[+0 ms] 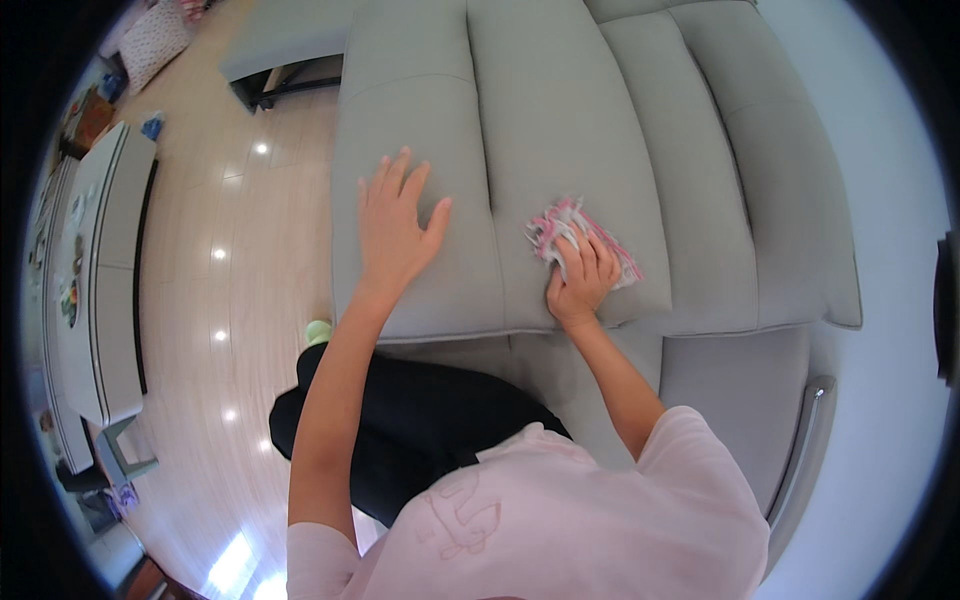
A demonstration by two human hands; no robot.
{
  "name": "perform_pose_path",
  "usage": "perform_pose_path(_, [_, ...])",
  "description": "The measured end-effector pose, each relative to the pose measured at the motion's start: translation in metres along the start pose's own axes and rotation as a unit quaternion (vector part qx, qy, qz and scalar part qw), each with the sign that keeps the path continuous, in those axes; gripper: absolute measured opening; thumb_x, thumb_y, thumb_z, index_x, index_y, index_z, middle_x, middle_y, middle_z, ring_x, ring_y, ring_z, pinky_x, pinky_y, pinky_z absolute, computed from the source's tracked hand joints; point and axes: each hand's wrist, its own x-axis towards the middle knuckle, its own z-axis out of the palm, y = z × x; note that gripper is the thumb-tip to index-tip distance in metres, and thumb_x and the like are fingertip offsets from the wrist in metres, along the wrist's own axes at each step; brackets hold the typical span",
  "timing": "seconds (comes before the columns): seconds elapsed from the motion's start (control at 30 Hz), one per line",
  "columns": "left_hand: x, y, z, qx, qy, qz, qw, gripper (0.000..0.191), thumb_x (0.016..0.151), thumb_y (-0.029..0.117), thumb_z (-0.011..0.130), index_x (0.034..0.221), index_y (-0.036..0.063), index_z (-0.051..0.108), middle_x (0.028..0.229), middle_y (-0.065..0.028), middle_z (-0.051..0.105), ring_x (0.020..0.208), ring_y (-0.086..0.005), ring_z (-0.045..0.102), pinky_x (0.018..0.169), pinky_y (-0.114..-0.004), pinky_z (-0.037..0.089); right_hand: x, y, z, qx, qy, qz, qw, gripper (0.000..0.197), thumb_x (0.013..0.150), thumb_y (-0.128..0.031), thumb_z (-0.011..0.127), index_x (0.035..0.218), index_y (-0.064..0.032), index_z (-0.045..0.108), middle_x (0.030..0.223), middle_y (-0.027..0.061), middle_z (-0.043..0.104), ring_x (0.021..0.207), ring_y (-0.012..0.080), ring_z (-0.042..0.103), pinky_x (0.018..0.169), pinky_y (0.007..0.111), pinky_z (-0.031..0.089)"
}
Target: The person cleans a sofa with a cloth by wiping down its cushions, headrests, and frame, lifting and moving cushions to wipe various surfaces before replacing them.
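My right hand [587, 276] grips a crumpled pink and white cloth [559, 225] against the grey sofa seat [559, 112]. The cloth's frayed-looking end spreads out past my fingertips, and part of it is hidden under my palm. To the left, my left hand [397, 217] is over the sofa's front cushion section [409, 112], fingers spread and holding nothing. Whether its palm presses on the upholstery, I cannot tell. A seam [484, 150] runs between the two hands.
The padded backrest [705, 165] rises at right beside a pale wall [892, 247]. At left, a white low table [120, 262] bearing small items stands on the wood-look floor [195, 300]. A grey chaise or ottoman [292, 37] is at upper left. A patterned pillow [155, 45] lies beyond.
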Motion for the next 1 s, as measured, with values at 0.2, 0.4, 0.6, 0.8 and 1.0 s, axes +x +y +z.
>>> perform_pose_path(0.2, [0.003, -0.008, 0.034, 0.039, -0.078, 0.015, 0.996, 0.066, 0.091, 0.038, 0.061, 0.151, 0.0171, 0.046, 0.162, -0.0122, 0.033, 0.15, -0.0416, 0.024, 0.116, -0.07, 0.011, -0.037, 0.037, 0.051, -0.005, 0.067, -0.013, 0.998, 0.04, 0.079, -0.02, 0.059, 0.118, -0.013, 0.056, 0.133, 0.0111, 0.061, 0.122, 0.0337, 0.051, 0.103, 0.05, 0.032])
perform_pose_path(0.4, [0.009, -0.018, 0.046, 0.011, -0.115, 0.0, 0.993, 0.07, 0.089, 0.045, 0.058, 0.152, 0.0182, 0.046, 0.163, -0.0139, 0.031, 0.151, -0.0452, 0.02, 0.115, -0.072, 0.002, -0.041, 0.042, 0.073, -0.037, 0.046, 0.016, 0.998, 0.038, 0.082, -0.027, 0.057, 0.117, -0.0159, 0.053, 0.127, 0.0103, 0.059, 0.119, 0.0338, 0.051, 0.1, 0.05, 0.032])
perform_pose_path(0.6, [-0.004, -0.022, 0.075, 0.023, -0.089, 0.041, 0.995, 0.07, 0.095, 0.05, 0.047, 0.153, 0.0112, 0.044, 0.162, -0.019, 0.031, 0.15, -0.0478, 0.019, 0.117, -0.067, -0.001, -0.054, 0.049, 0.07, -0.028, 0.044, 0.048, 0.997, 0.035, 0.07, -0.029, 0.064, 0.105, -0.0246, 0.061, 0.123, 0.0043, 0.061, 0.116, 0.0284, 0.055, 0.097, 0.05, 0.036])
perform_pose_path(0.8, [-0.001, -0.053, 0.08, 0.02, -0.071, 0.078, 0.994, 0.07, 0.101, 0.053, 0.036, 0.153, 0.0068, 0.041, 0.163, -0.0215, 0.029, 0.151, -0.0472, 0.017, 0.118, -0.064, -0.004, -0.034, 0.016, 0.071, -0.053, 0.004, 0.096, 0.994, 0.044, 0.065, -0.021, 0.073, 0.106, -0.0351, 0.064, 0.129, -0.0099, 0.061, 0.118, 0.0187, 0.054, 0.096, 0.041, 0.037])
perform_pose_path(1.0, [0.004, -0.058, 0.083, 0.041, -0.065, 0.083, 0.994, 0.071, 0.103, 0.056, 0.03, 0.153, 0.0076, 0.039, 0.163, -0.0191, 0.028, 0.152, -0.0415, 0.018, 0.117, -0.064, 0.001, -0.009, -0.002, 0.053, -0.068, 0.01, 0.145, 0.987, 0.04, 0.073, -0.021, 0.07, 0.109, -0.0383, 0.065, 0.127, -0.0142, 0.062, 0.113, 0.012, 0.055, 0.092, 0.035, 0.036])
